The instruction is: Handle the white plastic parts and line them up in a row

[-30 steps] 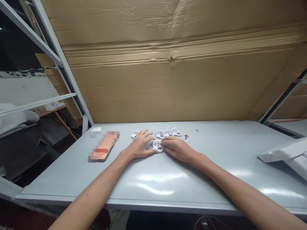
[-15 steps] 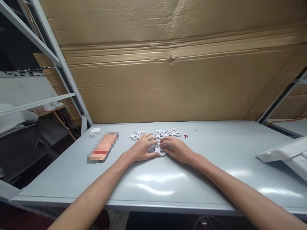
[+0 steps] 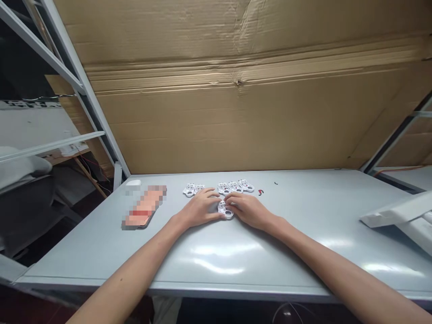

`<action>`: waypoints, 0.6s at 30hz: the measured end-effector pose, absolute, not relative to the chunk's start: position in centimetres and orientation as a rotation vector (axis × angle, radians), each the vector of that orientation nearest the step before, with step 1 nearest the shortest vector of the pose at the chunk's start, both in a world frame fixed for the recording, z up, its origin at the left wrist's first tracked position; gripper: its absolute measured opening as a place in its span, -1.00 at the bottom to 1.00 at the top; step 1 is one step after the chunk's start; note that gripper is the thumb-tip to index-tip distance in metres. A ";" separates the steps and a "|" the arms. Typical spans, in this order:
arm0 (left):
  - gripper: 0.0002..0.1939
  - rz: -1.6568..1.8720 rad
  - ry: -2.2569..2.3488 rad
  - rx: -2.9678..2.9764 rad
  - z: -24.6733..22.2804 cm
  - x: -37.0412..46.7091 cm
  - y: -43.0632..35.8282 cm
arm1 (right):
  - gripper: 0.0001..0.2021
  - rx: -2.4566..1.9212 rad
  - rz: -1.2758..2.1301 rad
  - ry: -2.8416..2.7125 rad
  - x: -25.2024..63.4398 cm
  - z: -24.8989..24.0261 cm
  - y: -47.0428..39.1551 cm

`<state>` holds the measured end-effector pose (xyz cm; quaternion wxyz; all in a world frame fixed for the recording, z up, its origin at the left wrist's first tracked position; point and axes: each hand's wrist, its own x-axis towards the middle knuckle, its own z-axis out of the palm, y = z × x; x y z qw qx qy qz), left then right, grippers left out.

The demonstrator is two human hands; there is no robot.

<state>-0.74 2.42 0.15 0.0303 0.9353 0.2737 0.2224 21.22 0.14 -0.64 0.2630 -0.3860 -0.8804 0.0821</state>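
A small white plastic part with a ring-shaped end [image 3: 228,213] lies on the table between my two hands. My left hand [image 3: 200,209] curves round its left side, thumb at the lower edge and fingers reaching over the far side. From the right, my right hand [image 3: 249,209] pinches at the part's upper side with bent fingertips, which hide some of it. Just behind my hands sit similar white parts: two on the left [image 3: 189,190], one partly covered by my left fingers, and three on the right [image 3: 236,186].
Tiny red and black pieces [image 3: 261,192] lie right of the back row, with a small dark bit [image 3: 276,183] farther off. A pixelated phone-like object [image 3: 145,209] and a white case [image 3: 134,183] are at left. White packaging [image 3: 398,210] stands at right; cardboard [image 3: 236,126] backs the table.
Both hands stay at the white part with almost no movement. My right fingertips have shifted very slightly on it, and the whole view has moved a touch.
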 end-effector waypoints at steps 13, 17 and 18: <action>-0.73 0.721 0.804 2.897 0.5 -0.6 2.1 | -0.76 -0.985 1.371 -1.230 21.8 1.5 0.3; -0.72 0.728 0.811 2.891 0.6 -0.5 2.1 | -0.79 -0.898 1.635 -1.104 22.4 1.6 0.4; -0.72 0.725 0.814 2.891 0.6 -0.5 2.1 | -0.81 -0.883 1.673 -1.102 22.4 1.6 0.3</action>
